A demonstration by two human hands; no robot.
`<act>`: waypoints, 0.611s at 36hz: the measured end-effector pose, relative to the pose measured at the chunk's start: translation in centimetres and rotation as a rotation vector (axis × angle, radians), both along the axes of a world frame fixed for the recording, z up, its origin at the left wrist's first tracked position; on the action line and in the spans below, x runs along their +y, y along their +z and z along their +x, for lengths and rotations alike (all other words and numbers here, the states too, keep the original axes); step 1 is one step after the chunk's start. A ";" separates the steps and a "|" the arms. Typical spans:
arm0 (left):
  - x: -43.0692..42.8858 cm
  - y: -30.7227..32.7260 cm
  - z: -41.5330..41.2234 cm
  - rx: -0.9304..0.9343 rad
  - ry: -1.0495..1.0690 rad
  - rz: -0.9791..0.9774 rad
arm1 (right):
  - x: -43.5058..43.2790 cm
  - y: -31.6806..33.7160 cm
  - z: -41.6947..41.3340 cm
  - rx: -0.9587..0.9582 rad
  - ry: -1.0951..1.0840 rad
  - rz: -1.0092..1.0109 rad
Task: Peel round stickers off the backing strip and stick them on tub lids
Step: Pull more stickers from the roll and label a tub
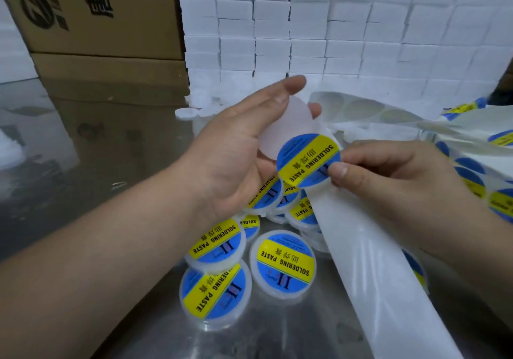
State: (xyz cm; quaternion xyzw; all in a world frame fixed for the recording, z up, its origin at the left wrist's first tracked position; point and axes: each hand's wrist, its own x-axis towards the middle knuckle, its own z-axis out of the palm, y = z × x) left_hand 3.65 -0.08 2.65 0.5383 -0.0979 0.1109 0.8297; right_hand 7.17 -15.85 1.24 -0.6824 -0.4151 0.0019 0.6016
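Metal table (319,331), white boxes (333,39) behind; left hand (236,147) grips bare lid (288,125), right hand (388,170) pinches sticker (305,158).

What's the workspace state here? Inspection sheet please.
Surface: reflective metal table.
Job's things: blank tub held up; sticker overlapping its near edge; backing strip running toward the camera; labelled tubs piled below.
Clutter: unpeeled stickers heaped at right; unlabelled tubs at back.
Hands: left hand holds blank tub; right hand pinches sticker.
Cables: nothing seen.
Surroundings: cardboard boxes left; white boxes stacked behind.
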 end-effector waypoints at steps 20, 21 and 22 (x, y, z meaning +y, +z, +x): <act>-0.7 -1.2 -0.2 0.004 -0.161 0.116 | 0.2 -0.2 0.3 -0.086 -0.110 -0.039; -0.8 -1.2 -0.2 0.001 -0.155 0.121 | 0.2 -0.3 0.3 -0.084 -0.116 -0.040; -0.8 -1.2 -0.2 -0.003 -0.146 0.124 | 0.2 -0.3 0.3 -0.082 -0.120 -0.038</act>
